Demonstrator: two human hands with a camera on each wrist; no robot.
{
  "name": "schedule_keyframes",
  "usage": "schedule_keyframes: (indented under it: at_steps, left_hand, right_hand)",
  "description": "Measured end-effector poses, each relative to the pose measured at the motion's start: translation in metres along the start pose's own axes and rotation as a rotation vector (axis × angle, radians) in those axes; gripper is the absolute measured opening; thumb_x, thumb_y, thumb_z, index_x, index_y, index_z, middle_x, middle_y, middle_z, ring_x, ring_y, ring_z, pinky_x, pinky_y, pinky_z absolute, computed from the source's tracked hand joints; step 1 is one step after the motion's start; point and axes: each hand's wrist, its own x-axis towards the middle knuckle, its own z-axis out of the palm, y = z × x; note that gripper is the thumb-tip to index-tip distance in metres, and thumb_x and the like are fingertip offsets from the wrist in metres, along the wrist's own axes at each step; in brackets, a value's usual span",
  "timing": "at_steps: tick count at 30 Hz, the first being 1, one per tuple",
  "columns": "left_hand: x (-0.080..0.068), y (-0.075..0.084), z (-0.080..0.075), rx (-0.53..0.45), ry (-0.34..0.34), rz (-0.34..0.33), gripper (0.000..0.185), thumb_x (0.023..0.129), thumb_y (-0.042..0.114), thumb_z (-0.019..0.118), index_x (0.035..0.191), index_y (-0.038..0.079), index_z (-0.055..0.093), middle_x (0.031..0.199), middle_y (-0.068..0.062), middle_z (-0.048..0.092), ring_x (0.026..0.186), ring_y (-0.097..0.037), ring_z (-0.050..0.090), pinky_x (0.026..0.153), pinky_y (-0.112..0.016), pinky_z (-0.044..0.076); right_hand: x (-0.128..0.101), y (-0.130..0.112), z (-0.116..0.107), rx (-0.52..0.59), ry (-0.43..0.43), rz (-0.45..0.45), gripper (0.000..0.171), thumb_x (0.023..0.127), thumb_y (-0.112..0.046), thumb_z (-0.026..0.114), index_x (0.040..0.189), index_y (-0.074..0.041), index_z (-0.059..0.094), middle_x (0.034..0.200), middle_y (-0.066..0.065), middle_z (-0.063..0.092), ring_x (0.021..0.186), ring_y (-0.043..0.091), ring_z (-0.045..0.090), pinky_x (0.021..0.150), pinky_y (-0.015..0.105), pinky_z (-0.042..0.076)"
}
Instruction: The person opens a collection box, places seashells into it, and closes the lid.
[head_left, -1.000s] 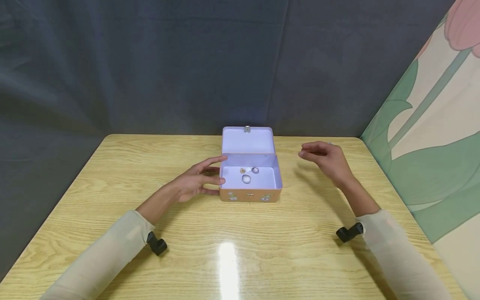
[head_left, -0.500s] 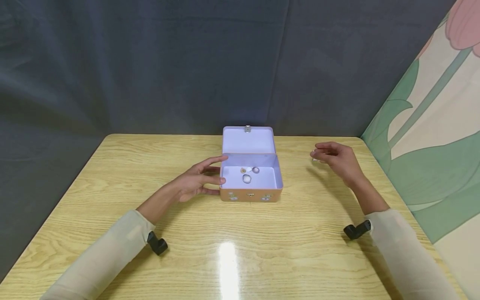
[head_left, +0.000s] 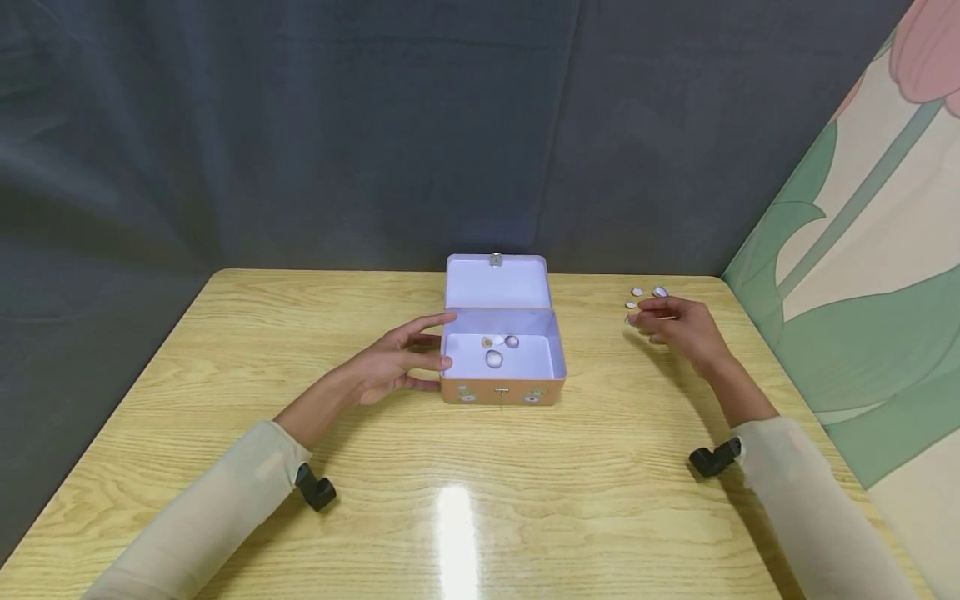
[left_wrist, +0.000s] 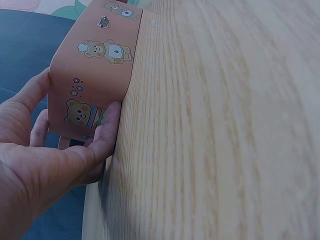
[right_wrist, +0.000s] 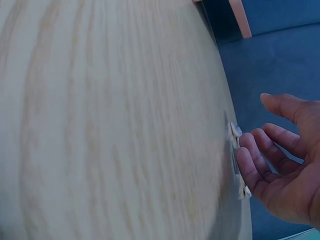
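An orange tin box (head_left: 501, 392) with a pale lilac inside stands on the table, its lid (head_left: 497, 281) raised at the back. Small seashells (head_left: 493, 358) lie on its floor. My left hand (head_left: 390, 360) rests against the box's left end, thumb at the rim and fingers spread along the side. Bear pictures decorate the tin (left_wrist: 95, 60) in the left wrist view. My right hand (head_left: 682, 329) hovers low at the right back, fingers loosely bent, thumb apart from them in the right wrist view. Several loose shells (head_left: 660, 292) lie by its fingertips.
The wooden table (head_left: 375, 483) ends at a dark curtain (head_left: 375, 133) behind the box. A panel with a flower pattern (head_left: 885, 300) borders the right side. Each sleeve cuff carries a black camera (head_left: 315, 488).
My right hand has moved right, away from the box, then a little nearer to me, uncovering the loose shells on the table. My left hand and the box have stayed put.
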Motion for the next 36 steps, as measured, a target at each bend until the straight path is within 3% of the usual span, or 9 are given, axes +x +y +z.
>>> schedule_keyframes:
  at_steps: [5, 10, 15, 21, 28, 31, 33, 36]
  left_hand:
    - [0.0, -0.001, -0.001, 0.0, 0.004, -0.001, 0.081, 0.107, 0.003, 0.075, 0.173, 0.037, 0.045, 0.174, -0.016, 0.035, 0.134, -0.032, 0.064, 0.108, -0.051, 0.067]
    - [0.0, -0.001, -0.002, 0.0, 0.006, 0.001, 0.081, 0.107, 0.003, 0.076, 0.173, 0.038, 0.045, 0.176, -0.015, 0.034, 0.135, -0.032, 0.065, 0.108, -0.051, 0.067]
    - [0.0, -0.002, -0.003, 0.001, 0.006, 0.001, 0.081, 0.107, 0.004, 0.076, 0.173, 0.037, 0.044, 0.175, -0.015, 0.035, 0.135, -0.033, 0.064, 0.108, -0.051, 0.067]
    - [0.0, -0.001, -0.003, 0.004, 0.002, 0.001, 0.082, 0.107, 0.004, 0.075, 0.174, 0.037, 0.043, 0.176, -0.015, 0.034, 0.137, -0.034, 0.063, 0.108, -0.05, 0.067]
    - [-0.001, -0.001, -0.002, 0.003, 0.0, 0.001, 0.081, 0.107, 0.004, 0.075, 0.174, 0.038, 0.044, 0.177, -0.014, 0.032, 0.139, -0.035, 0.063, 0.109, -0.051, 0.066]
    - [-0.001, 0.0, -0.002, 0.004, -0.002, 0.0, 0.081, 0.107, 0.003, 0.075, 0.174, 0.038, 0.043, 0.176, -0.015, 0.033, 0.138, -0.035, 0.063, 0.109, -0.051, 0.066]
    - [-0.001, 0.0, -0.003, 0.005, -0.002, -0.001, 0.081, 0.108, 0.003, 0.074, 0.174, 0.038, 0.043, 0.176, -0.015, 0.033, 0.137, -0.034, 0.063, 0.11, -0.052, 0.066]
    - [-0.002, 0.001, -0.003, 0.004, 0.0, -0.002, 0.081, 0.107, 0.003, 0.075, 0.174, 0.038, 0.043, 0.175, -0.014, 0.033, 0.136, -0.032, 0.064, 0.11, -0.052, 0.066]
  right_hand:
    - [0.005, 0.006, 0.001, -0.053, -0.017, 0.011, 0.059, 0.111, -0.028, 0.073, 0.154, 0.009, 0.06, 0.14, 0.018, 0.074, 0.093, -0.014, 0.068, 0.084, 0.015, 0.063]
    - [0.008, 0.007, 0.003, -0.108, -0.007, 0.011, 0.056, 0.111, -0.03, 0.074, 0.151, 0.008, 0.064, 0.147, 0.03, 0.069, 0.089, -0.01, 0.066, 0.079, 0.015, 0.06]
    - [0.011, 0.008, 0.005, -0.165, 0.027, 0.012, 0.051, 0.107, -0.029, 0.08, 0.143, 0.007, 0.071, 0.14, 0.026, 0.073, 0.087, -0.004, 0.058, 0.073, 0.016, 0.053]
    - [0.014, 0.009, 0.007, -0.199, 0.052, 0.02, 0.05, 0.104, -0.031, 0.085, 0.139, 0.004, 0.075, 0.122, 0.01, 0.079, 0.087, 0.007, 0.054, 0.07, 0.021, 0.048]
    - [0.014, 0.007, 0.01, -0.219, 0.058, 0.009, 0.051, 0.099, -0.032, 0.09, 0.135, 0.002, 0.078, 0.108, -0.001, 0.081, 0.087, 0.004, 0.057, 0.068, 0.02, 0.047]
    - [0.014, 0.008, 0.01, -0.235, 0.053, 0.007, 0.051, 0.099, -0.035, 0.09, 0.135, 0.001, 0.079, 0.11, 0.001, 0.082, 0.088, 0.003, 0.058, 0.069, 0.019, 0.047]
    - [0.014, 0.007, 0.01, -0.249, 0.053, 0.007, 0.052, 0.099, -0.037, 0.089, 0.135, 0.0, 0.08, 0.119, 0.01, 0.084, 0.092, 0.004, 0.059, 0.071, 0.019, 0.047]
    - [0.014, 0.006, 0.011, -0.269, 0.055, 0.008, 0.05, 0.1, -0.038, 0.088, 0.134, -0.001, 0.081, 0.13, 0.016, 0.084, 0.104, 0.015, 0.066, 0.075, 0.017, 0.048]
